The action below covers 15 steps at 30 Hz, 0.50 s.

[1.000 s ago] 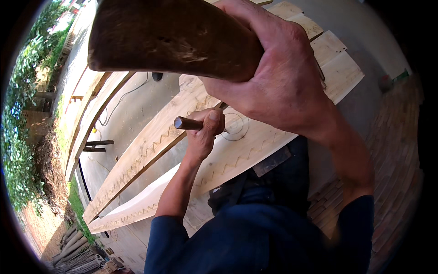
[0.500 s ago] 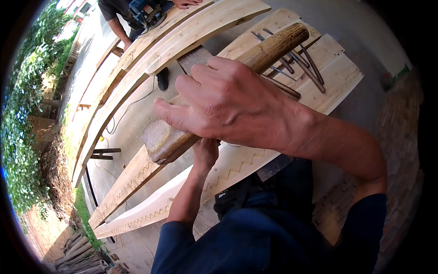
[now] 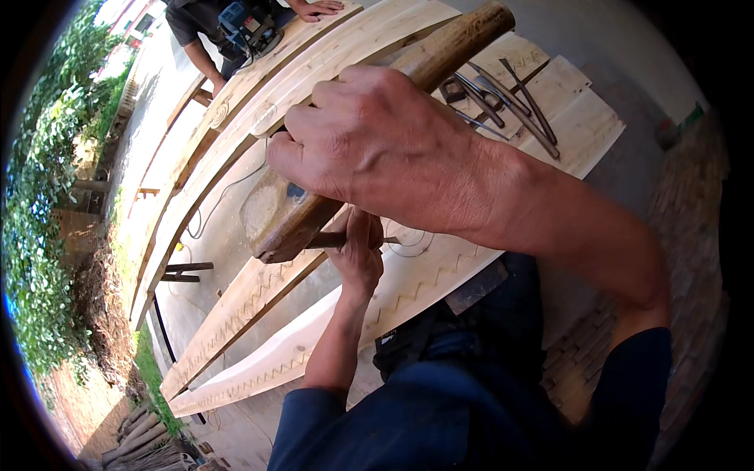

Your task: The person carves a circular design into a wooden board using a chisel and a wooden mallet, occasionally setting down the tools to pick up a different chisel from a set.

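My right hand [image 3: 377, 149] grips a long, worn wooden mallet [image 3: 279, 224] that crosses the upper middle, its broad end at the lower left, over the chisel. Beneath it my left hand [image 3: 357, 247] is closed round a chisel [image 3: 326, 240], whose blade points right toward circles drawn on a pale curved plank [image 3: 420, 279]; I cannot tell whether mallet and chisel touch. Zigzag lines run along this plank and a narrower one [image 3: 220, 341] beside it. Several chisels [image 3: 534, 125] lie on the boards at upper right.
At top left, a co-worker's hand [image 3: 318, 11] rests on a long curved board [image 3: 287, 47] beside a blue power tool [image 3: 239, 27]. A cord [image 3: 200, 224] and a dark stool [image 3: 184, 267] stand out on the concrete. Foliage and stacked poles [image 3: 141, 432] are at left.
My right hand has swung the mallet down from high in the view and turned it over my left hand. My left hand and chisel now appear lower. The co-worker has come into view.
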Motion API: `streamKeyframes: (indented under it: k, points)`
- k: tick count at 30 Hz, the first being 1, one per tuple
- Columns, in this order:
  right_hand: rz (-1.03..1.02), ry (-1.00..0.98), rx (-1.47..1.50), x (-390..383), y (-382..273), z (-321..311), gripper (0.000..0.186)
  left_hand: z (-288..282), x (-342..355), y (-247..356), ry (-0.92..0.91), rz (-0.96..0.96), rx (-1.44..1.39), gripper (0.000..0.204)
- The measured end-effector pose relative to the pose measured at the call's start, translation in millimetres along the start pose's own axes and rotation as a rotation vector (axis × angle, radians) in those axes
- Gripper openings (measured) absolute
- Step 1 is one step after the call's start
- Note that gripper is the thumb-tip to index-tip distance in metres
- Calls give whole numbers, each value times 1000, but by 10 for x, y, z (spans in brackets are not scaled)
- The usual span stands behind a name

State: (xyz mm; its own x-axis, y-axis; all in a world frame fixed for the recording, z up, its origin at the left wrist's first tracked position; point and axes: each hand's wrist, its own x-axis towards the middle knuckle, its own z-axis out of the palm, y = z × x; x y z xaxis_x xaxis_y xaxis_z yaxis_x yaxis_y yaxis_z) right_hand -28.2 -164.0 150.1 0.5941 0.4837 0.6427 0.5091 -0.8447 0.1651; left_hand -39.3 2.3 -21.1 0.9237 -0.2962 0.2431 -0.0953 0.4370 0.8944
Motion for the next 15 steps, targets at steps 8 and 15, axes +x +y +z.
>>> streamKeyframes:
  k: [8, 15]
  points:
    - [-28, 22, -35, -84, -255, 29, 18, 245, 15, -19, 274, 38, 104, 40]
    - [304, 513, 660, 1, -96, -208, 39, 153, -112, -70, 160, 102, 106, 35]
